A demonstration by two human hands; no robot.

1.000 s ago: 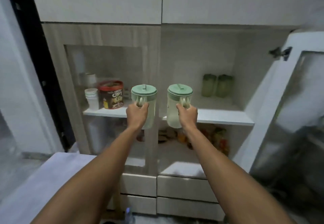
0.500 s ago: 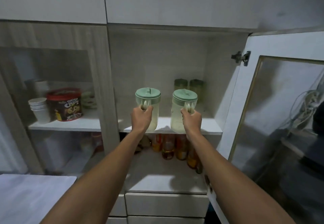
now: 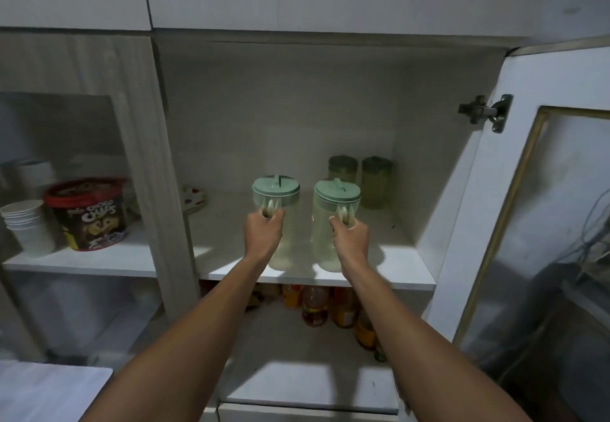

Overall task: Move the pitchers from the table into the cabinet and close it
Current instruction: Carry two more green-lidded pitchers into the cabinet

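Both arms are stretched into the open cabinet. The left hand (image 3: 264, 235) has its grip wrapped tight round the handle of the left pitcher (image 3: 276, 197), and the right hand (image 3: 350, 240) is clenched the same way on the right pitcher (image 3: 333, 223). Both pitchers stand upright, side by side near the front edge of the middle shelf (image 3: 406, 273); whether their bases touch it, I cannot tell. Two green jars (image 3: 359, 174) sit behind them. The cabinet door (image 3: 528, 190) hangs wide open on the right.
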